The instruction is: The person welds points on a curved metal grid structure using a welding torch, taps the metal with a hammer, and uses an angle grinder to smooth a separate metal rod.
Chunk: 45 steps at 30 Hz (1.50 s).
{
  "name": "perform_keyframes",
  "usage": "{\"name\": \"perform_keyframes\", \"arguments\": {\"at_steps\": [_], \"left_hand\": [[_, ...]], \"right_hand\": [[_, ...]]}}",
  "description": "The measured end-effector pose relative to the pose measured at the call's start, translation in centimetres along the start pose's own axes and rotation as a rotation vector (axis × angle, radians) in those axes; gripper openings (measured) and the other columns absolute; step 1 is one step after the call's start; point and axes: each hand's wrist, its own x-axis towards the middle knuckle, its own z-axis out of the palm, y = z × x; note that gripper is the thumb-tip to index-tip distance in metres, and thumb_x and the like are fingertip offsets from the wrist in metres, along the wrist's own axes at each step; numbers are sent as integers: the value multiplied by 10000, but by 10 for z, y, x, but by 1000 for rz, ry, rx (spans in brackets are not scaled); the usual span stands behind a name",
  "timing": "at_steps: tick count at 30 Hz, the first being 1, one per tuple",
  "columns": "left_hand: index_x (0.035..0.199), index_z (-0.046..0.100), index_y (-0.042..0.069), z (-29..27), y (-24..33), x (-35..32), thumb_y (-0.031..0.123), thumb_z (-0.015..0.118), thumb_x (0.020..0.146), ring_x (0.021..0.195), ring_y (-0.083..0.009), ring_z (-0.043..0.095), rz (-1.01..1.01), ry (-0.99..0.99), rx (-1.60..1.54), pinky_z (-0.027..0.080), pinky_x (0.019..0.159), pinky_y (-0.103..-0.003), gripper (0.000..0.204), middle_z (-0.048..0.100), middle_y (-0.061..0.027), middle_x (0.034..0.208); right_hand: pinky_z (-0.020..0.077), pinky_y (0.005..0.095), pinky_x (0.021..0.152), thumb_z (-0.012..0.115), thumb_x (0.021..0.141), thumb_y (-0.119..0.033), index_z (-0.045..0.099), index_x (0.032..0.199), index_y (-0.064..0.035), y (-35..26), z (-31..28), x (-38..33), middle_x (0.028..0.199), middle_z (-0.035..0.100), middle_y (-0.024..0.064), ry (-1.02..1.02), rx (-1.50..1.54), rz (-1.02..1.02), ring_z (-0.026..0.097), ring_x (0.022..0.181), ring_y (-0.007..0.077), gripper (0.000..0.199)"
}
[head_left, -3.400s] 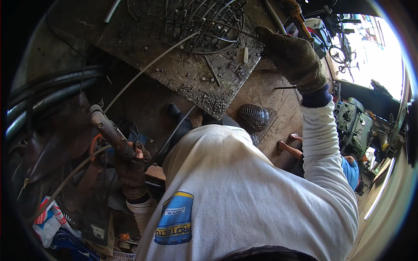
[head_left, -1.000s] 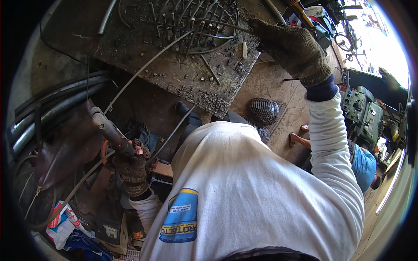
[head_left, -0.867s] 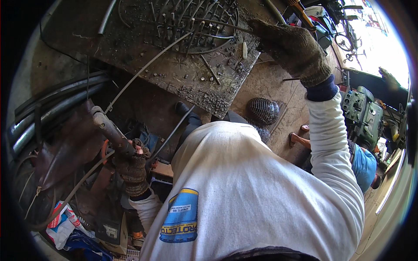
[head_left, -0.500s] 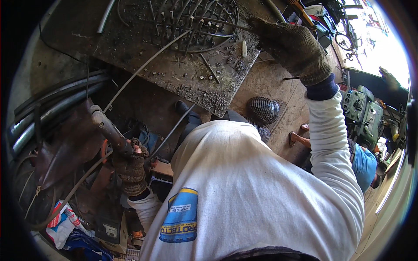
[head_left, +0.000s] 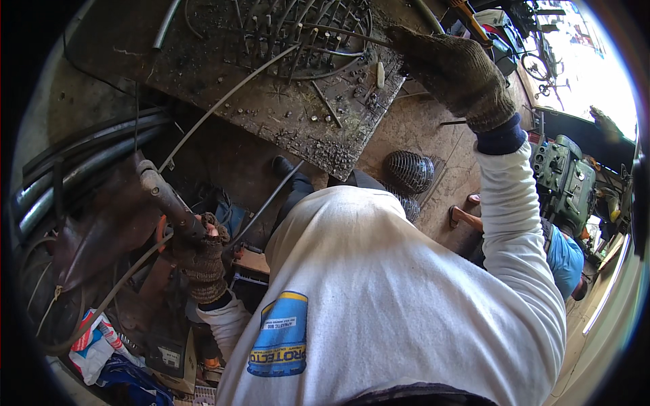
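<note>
My left hand [head_left: 203,260], in a dirty knit glove, is closed around the handle of an electrode holder [head_left: 162,196]. From its jaw a long, slightly bent welding rod [head_left: 227,101] reaches up to the metalwork on the table. That metalwork is a round frame [head_left: 359,61] of curved bars with several short upright pegs. At the frame's right, my gloved right hand [head_left: 460,78] is stretched out over the table's edge. A thin metal rod [head_left: 345,34] runs from the frame to its fingertips, which seem closed on it; the fingertips are partly dark.
Slag bits and loose nuts cover the metal table [head_left: 264,128]. Wire cages [head_left: 409,169] lie on the floor beyond its corner. Bent pipes [head_left: 88,162] and a hanging cable [head_left: 115,291] are at left. A person in blue [head_left: 565,260] crouches at right, near a green engine [head_left: 565,179].
The electrode holder and the welding rod have shifted only slightly. At right, the person in blue has moved a little. My right hand stays in place.
</note>
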Motion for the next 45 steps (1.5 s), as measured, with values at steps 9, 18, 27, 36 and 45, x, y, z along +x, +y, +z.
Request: {"name": "perform_keyframes", "arguments": {"at_steps": [9,18,27,36,45], "left_hand": [[1227,547,-7,38,-14,-3,188,609,919,938,-284,619,465,383,821,547,840,-398,370,594,-172,1046],[1198,542,-9,58,31,-7,79,611,924,904,-254,632,254,218,232,565,792,-379,296,598,-153,1074],[1257,499,7,130,48,-13,88,767,828,740,-172,617,263,414,708,544,634,-300,512,599,-88,926],[1139,547,7,120,49,-10,78,639,908,860,-192,596,36,201,176,524,704,-345,258,587,-92,947],[1170,525,-59,65,42,-15,213,440,1007,940,-275,582,-304,107,-1511,517,864,-385,328,575,-177,1012]], "right_hand": [[562,339,846,661,916,-122,631,1285,-83,-2,1,0,1131,704,132,39,93,68,698,962,302,372],[566,340,841,662,913,-126,614,1297,-65,21,17,-18,1186,686,122,-25,37,125,692,978,298,392],[570,338,798,693,893,-137,634,1254,-53,3,8,-5,1137,699,123,52,144,114,696,931,302,375],[514,339,893,615,933,-155,579,1292,-46,2,2,-6,1211,632,114,49,116,59,638,1030,271,378],[456,341,1003,510,992,-176,503,1364,-33,10,7,-20,1332,555,117,123,550,187,575,1152,249,398]]}}
